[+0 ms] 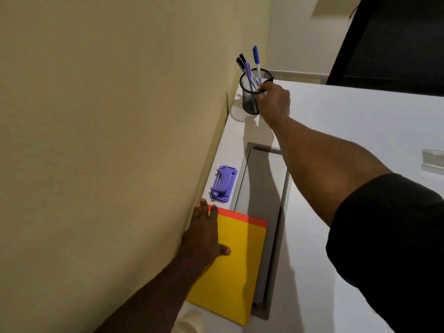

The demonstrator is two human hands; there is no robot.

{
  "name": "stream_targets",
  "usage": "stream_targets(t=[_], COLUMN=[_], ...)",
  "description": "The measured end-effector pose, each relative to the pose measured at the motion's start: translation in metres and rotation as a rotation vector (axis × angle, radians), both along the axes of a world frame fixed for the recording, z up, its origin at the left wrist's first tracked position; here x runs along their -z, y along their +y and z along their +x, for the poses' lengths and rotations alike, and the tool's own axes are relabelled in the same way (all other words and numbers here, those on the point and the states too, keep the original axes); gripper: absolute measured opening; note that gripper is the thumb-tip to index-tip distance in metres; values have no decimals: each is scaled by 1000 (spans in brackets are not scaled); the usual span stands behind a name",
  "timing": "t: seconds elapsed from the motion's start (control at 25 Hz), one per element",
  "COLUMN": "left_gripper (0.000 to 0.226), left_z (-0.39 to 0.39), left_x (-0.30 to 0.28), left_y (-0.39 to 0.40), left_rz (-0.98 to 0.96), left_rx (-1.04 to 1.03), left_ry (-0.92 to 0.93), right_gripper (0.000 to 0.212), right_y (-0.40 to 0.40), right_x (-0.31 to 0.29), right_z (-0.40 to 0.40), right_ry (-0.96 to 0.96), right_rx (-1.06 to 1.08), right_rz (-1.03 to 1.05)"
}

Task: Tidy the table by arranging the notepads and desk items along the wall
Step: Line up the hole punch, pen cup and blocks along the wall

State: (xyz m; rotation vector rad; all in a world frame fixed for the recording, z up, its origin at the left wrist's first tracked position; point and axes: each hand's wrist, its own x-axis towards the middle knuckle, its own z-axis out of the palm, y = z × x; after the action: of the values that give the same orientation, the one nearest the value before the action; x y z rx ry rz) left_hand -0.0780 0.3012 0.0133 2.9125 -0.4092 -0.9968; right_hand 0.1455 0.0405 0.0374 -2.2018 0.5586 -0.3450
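Observation:
A yellow notepad (236, 265) with a red top strip lies on the white table (348, 131) against the cream wall. My left hand (204, 234) rests flat on its wall-side edge, fingers spread. Beyond it a purple hole punch (223, 183) sits by the wall. At the far corner stands a black mesh pen holder (249, 97) with several pens. My right hand (274, 102) grips the holder's rim and side.
A grey recessed cable flap (262, 212) runs along the table beside the notepad, partly covered by it. A small clear item (432, 159) lies at the right edge. A dark chair back (394, 39) stands beyond the table. A pale rounded object (189, 320) shows at the bottom.

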Motion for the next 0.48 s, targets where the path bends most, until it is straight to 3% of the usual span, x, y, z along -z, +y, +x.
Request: stream_targets(t=[0.24,0.48], left_gripper=[122,127], left_z=[-1,-4], left_x=[-2,0], left_y=[-2,1], left_rz=[-16,-58], left_rx=[-16,-16], left_ry=[21,26], right_gripper=[42,28], right_y=[-5,-15], right_x=[-12,13], right_z=[-40,-211], right_ry=[-19,-72], right_rx=[-33,173], right_rz=[-61,35])
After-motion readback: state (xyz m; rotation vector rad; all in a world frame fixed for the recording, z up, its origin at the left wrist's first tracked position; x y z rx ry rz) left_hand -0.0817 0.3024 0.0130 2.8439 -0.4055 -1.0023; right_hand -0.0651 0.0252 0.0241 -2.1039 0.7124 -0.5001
